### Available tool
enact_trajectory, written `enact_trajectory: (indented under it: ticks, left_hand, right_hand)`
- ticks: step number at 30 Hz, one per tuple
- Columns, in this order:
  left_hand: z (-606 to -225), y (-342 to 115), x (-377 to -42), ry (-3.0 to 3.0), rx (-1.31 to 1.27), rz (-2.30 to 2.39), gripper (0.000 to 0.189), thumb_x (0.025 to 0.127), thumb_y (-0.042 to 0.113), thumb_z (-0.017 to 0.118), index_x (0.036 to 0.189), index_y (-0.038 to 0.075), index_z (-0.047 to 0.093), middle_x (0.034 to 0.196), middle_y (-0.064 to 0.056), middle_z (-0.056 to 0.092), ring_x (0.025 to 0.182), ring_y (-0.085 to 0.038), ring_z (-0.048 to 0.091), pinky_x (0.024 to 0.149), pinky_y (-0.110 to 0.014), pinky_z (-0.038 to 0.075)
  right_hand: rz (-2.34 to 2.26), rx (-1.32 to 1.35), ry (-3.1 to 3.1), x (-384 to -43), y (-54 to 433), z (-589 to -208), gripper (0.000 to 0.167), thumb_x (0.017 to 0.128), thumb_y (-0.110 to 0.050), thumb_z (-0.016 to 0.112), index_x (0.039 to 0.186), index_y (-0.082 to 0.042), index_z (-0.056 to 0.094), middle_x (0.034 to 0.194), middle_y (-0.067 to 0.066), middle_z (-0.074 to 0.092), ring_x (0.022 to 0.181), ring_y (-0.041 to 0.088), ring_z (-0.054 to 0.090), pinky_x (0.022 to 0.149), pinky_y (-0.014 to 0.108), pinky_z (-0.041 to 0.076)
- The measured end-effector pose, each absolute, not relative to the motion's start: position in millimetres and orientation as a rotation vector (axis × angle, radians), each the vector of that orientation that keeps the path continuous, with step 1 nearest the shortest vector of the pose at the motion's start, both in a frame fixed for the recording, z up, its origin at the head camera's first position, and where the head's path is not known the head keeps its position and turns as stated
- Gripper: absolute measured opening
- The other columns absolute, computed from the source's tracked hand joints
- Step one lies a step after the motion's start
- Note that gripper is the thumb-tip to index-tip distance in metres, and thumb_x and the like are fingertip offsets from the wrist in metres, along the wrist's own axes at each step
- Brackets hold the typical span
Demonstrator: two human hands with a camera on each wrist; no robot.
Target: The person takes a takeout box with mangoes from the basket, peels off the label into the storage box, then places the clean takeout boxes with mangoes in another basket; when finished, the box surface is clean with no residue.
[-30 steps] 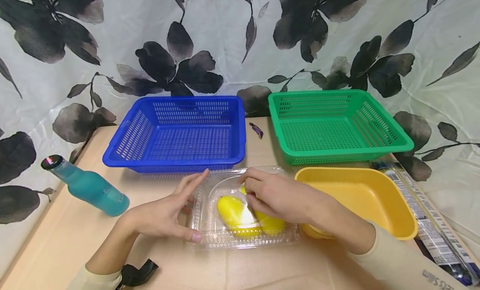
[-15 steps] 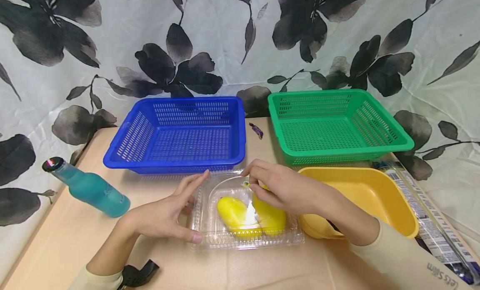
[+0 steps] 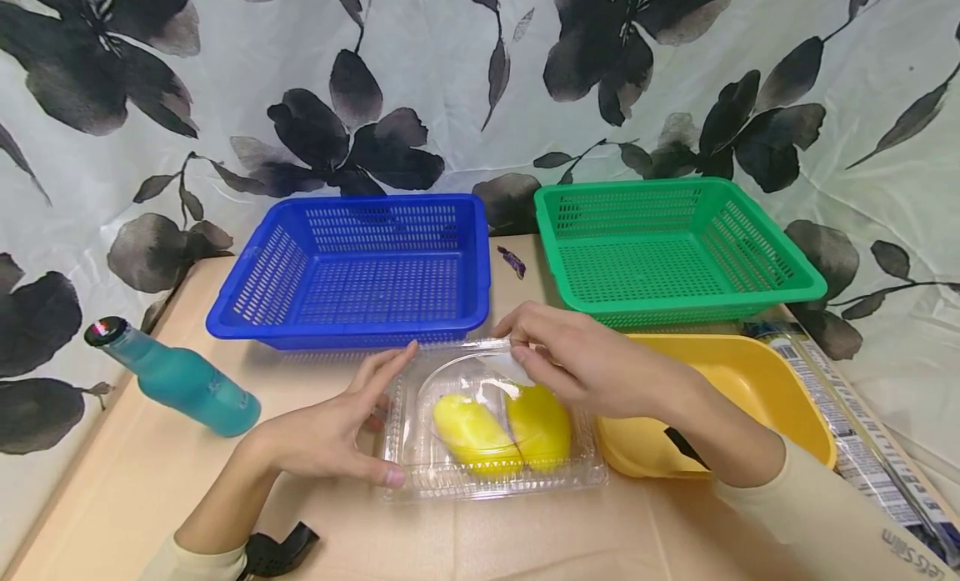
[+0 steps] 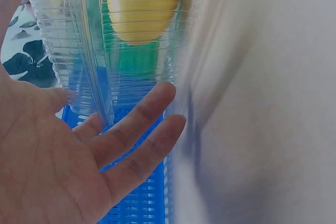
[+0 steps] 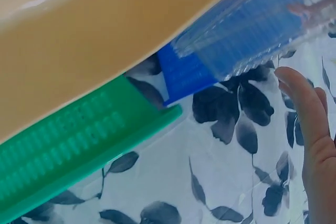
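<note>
A clear plastic clamshell box (image 3: 416, 473) lies on the table with two yellow mangoes (image 3: 538, 431) inside; its lid lies over them. My left hand (image 3: 330, 439) stands at the box's left side, fingers spread and thumb near the front corner. In the left wrist view the same hand (image 4: 79, 145) has straight fingers beside the ribbed wall of the box (image 4: 58, 40). Above the lid's far right part is my right hand (image 3: 592, 356), fingers bent slightly downward. The right wrist view shows part of this hand (image 5: 312, 124) near the box, gripping nothing visible.
Behind the box stand a blue basket (image 3: 375, 327) and a green basket (image 3: 690, 302), with a small purple wrapped candy (image 3: 512, 262) between them. A yellow basin (image 3: 750, 381) sits to the right beside a long printed package (image 3: 862, 448). A teal bottle (image 3: 187, 389) is at the left.
My right hand has moved from over the mangoes toward the box's far right edge, uncovering the right mango. The left hand keeps its place.
</note>
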State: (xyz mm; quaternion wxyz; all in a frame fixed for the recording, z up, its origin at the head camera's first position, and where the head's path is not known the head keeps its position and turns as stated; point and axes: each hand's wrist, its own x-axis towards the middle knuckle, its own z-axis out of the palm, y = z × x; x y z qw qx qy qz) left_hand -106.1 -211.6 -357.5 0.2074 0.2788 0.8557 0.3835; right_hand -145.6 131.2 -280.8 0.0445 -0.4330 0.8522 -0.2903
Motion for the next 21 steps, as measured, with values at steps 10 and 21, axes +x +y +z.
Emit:
enact_trajectory:
  ticks: [10, 21]
  left_hand:
    - [-357, -213, -106, 2.363, 0.767, 1.068, 0.132, 0.079, 0.043, 0.089, 0.165, 0.034, -0.011, 0.166, -0.012, -0.003, 0.129, -0.035, 0.048, 0.1, -0.046, 0.052]
    - [-357, -211, -107, 2.341, 0.739, 1.077, 0.133, 0.078, 0.046, 0.089, 0.164, 0.036, -0.011, 0.166, -0.008, -0.006, 0.144, -0.038, 0.033, 0.105, -0.048, 0.05]
  right_hand:
    - [-0.95, -1.329, 2.602, -150, 163, -276, 0.013, 0.108, -0.016, 0.051, 0.111, -0.023, 0.062, 0.134, 0.001, 0.064, 0.107, 0.011, 0.061, 0.079, 0.027, 0.056]
    - [-0.993, -1.303, 2.589, -154, 196, -276, 0.021, 0.107, -0.012, 0.053, 0.101, -0.03, 0.061, 0.13, -0.003, 0.065, 0.108, 0.012, 0.062, 0.078, 0.029, 0.054]
